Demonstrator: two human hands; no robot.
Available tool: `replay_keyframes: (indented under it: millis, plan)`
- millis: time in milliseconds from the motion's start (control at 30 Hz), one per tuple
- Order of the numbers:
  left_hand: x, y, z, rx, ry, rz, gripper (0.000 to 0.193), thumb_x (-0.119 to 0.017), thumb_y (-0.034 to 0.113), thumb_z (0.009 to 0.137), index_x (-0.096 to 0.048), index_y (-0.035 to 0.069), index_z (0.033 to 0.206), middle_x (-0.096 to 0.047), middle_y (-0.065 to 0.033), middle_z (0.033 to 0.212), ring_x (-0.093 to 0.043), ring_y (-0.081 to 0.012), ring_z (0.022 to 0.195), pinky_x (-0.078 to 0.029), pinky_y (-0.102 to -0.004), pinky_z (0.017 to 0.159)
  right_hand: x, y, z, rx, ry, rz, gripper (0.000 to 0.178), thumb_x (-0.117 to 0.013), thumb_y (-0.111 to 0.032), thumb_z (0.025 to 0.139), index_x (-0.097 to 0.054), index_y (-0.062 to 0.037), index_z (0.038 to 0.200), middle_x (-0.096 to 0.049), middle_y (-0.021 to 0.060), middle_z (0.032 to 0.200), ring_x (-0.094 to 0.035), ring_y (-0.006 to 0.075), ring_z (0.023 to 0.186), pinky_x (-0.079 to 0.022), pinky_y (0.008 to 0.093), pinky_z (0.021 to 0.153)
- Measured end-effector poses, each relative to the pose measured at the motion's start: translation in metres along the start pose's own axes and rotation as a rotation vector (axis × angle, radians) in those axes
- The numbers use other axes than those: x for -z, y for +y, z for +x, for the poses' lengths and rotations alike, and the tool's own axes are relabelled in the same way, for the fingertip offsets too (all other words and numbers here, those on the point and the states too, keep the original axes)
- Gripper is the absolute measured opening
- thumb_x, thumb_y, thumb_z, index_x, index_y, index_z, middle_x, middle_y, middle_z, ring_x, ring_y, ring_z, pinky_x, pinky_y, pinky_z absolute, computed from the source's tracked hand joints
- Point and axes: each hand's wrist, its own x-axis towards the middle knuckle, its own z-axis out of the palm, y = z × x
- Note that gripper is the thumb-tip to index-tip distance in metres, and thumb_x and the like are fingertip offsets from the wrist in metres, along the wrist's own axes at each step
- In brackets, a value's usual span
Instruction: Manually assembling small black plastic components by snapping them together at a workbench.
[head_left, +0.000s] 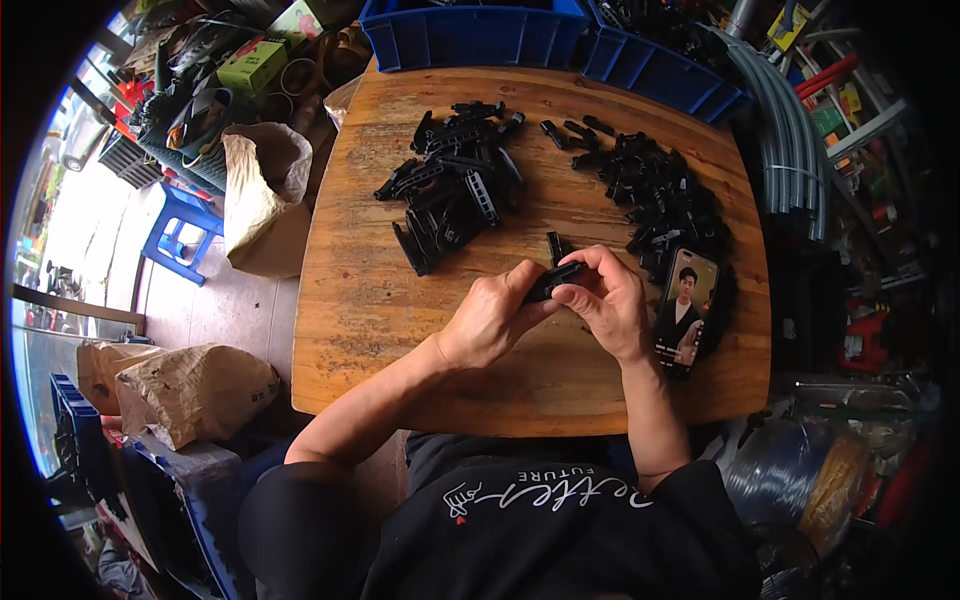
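Between both hands, over the near middle of the wooden table (400,340), is a small black plastic part (552,284). My left hand (490,314) is closed on its left end, thumb and fingers pressed to it. My right hand (612,304) pinches the other end, with the forefinger curled over the top. The fingers hide much of the part, so its exact kind does not show. Just beyond my fingertips a small black piece (556,244) lies on the wood. Farther off to the left is a pile of long black slotted plastic parts (450,185).
A curved heap of smaller black parts (655,190) spreads along the table's right side. Against it leans a phone (686,312) with a lit screen. Blue bins (480,40) line the far edge. Paper sacks (195,395) and a blue stool (182,235) stand at the left.
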Motion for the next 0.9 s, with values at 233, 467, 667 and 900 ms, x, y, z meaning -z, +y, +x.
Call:
replay_keyframes:
  millis: [233, 467, 667, 900]
  plan:
    - [0.003, 0.002, -0.002, -0.035, 0.023, -0.002, 0.026, -0.062, 0.023, 0.085, -0.050, 0.000, 0.087, -0.051, -0.0187, 0.064, -0.051, -0.0384, 0.061, -0.040, -0.0395, 0.054, 0.000, -0.007, 0.001, 0.004, 0.035, 0.042, 0.032, -0.075, -0.028, 0.075, -0.059, -0.0019, 0.085, -0.055, -0.0017, 0.072, -0.049, 0.0038, 0.066, -0.039, 0.0183, 0.059]
    - [0.029, 0.005, 0.009, 0.280, -0.010, -0.454, 0.028, -0.064, 0.024, 0.084, -0.055, 0.003, 0.100, -0.061, -0.0029, 0.080, -0.053, -0.0096, 0.069, -0.043, -0.0243, 0.063, 0.014, -0.015, 0.008, 0.026, -0.017, 0.011, 0.040, -0.074, -0.036, 0.073, -0.059, -0.0016, 0.087, -0.057, 0.0003, 0.081, -0.049, 0.0063, 0.066, -0.041, 0.0202, 0.063]
    - [0.056, -0.005, 0.011, 0.194, 0.243, -0.783, 0.022, -0.063, 0.002, 0.074, -0.050, 0.010, 0.089, -0.059, -0.0024, 0.092, -0.054, -0.0106, 0.084, -0.041, -0.0247, 0.075, -0.005, 0.000, -0.004, 0.225, -0.095, -0.782, 0.025, -0.074, -0.008, 0.068, -0.059, -0.0012, 0.086, -0.057, 0.0083, 0.079, -0.059, 0.0233, 0.076, -0.047, 0.0322, 0.066]
    - [0.042, -0.005, 0.015, -0.321, 0.053, 0.402, 0.039, -0.070, 0.007, 0.064, -0.064, 0.007, 0.103, -0.060, -0.0076, 0.080, -0.055, -0.0247, 0.075, -0.045, -0.0334, 0.071, -0.002, -0.003, -0.001, 0.227, -0.185, -0.594, 0.025, -0.073, -0.010, 0.070, -0.061, -0.0005, 0.090, -0.056, 0.0083, 0.078, -0.059, 0.0211, 0.070, -0.047, 0.0305, 0.063]
